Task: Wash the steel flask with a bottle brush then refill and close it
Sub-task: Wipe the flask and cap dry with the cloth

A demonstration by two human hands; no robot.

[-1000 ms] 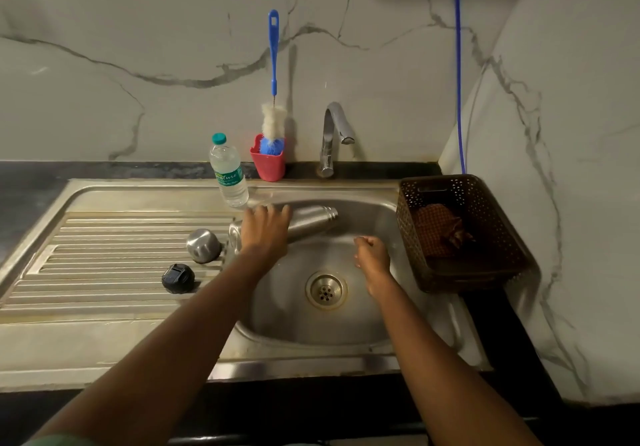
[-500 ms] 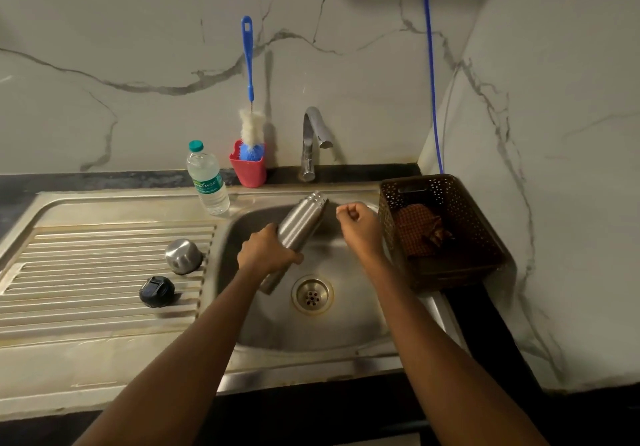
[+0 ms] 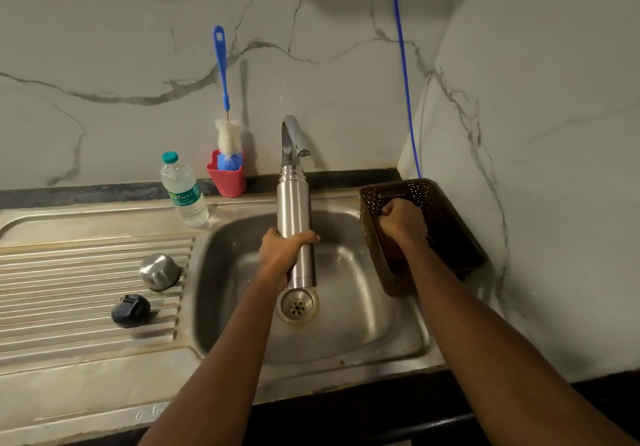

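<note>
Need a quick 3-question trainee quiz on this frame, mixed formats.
1. True or false: the left hand grips the flask upright over the sink.
2. Where does the brush stand? A) in the red cup B) on the drainboard C) inside the flask
3. Fill in: the right hand is in the ____.
Key: 1 true; 2 A; 3 basket.

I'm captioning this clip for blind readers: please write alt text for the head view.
A person's left hand holds the uncapped steel flask mouth-up over the sink, its neck near the tap. The right hand, curled, is inside the brown basket. A steel cap and black stopper lie on the drainboard.
</note>
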